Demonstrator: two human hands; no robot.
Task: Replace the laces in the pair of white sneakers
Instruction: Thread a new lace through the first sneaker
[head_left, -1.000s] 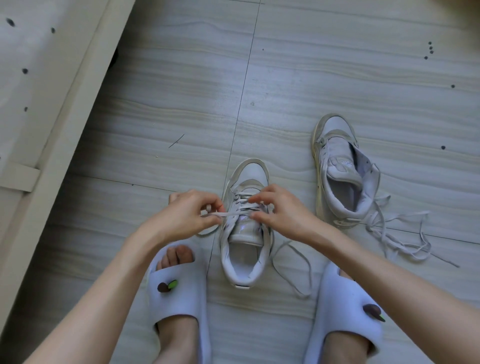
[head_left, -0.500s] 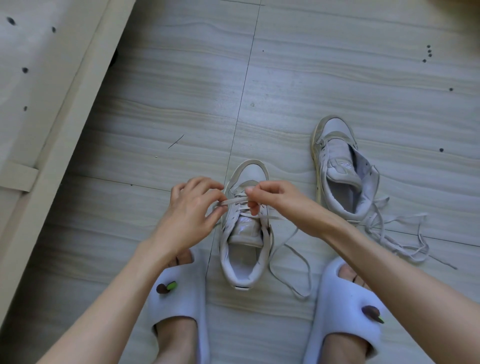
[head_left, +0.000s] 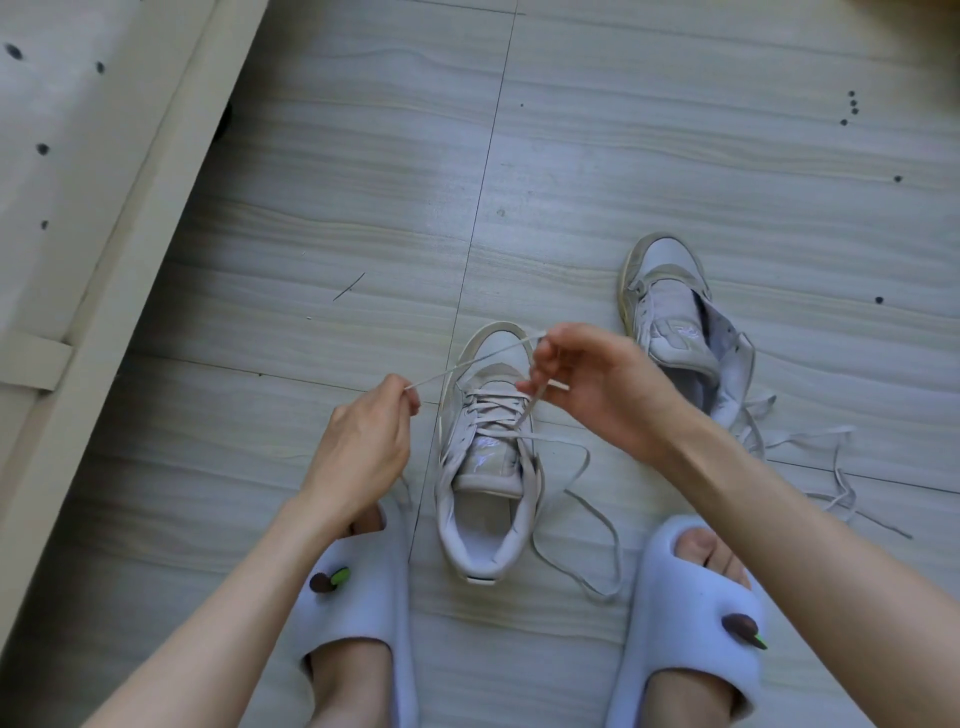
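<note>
A white sneaker (head_left: 485, 499) stands on the floor between my feet, toe pointing away, with a pale lace (head_left: 475, 364) threaded through its lower eyelets. My left hand (head_left: 363, 447) pinches one end of that lace at the shoe's left. Over the toe, my right hand (head_left: 587, 384) pinches the lace, which runs taut between both hands. A slack loop of it trails on the floor to the shoe's right. The second white sneaker (head_left: 675, 332) lies farther right, its tongue pulled open, with a loose lace (head_left: 810, 457) heaped beside it.
My feet in pale slippers (head_left: 358, 618) flank the near sneaker. A beige padded bed frame (head_left: 104, 249) runs along the left edge. The floor is grey wood-grain tile with a few dark specks.
Both hands rose from the eyelets and drew apart, pulling the lace out taut between them. My right hand moved up over the toe; the left moved slightly left.
</note>
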